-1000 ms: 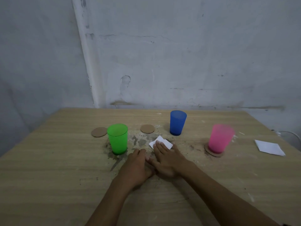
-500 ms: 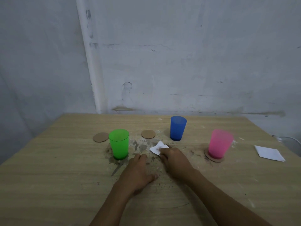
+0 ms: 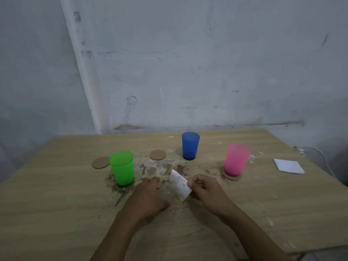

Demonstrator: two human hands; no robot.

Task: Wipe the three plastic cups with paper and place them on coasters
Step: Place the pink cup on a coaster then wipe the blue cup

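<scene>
A green cup (image 3: 122,168) stands on the wooden table (image 3: 56,204) at the left, directly on the wood. A blue cup (image 3: 190,145) stands farther back, also on bare wood. At the right a pink cup (image 3: 236,160) sits on a brown coaster (image 3: 226,175). Two bare coasters lie behind: one (image 3: 101,162) left of the green cup, one (image 3: 157,154) between green and blue. My right hand (image 3: 206,189) pinches a folded white paper (image 3: 179,184) lifted off the table. My left hand (image 3: 148,196) rests flat on the table beside the green cup, holding nothing.
A second folded white paper (image 3: 289,165) lies near the table's right edge. Dark stains and crumbs mark the wood between the cups. A grey plastered wall (image 3: 188,72) rises behind the table, and a white cable (image 3: 318,153) hangs at the far right.
My right hand went from lying flat on the paper to pinching it and lifting it off the table. My left hand stayed in place. The camera tilted and shifted slightly.
</scene>
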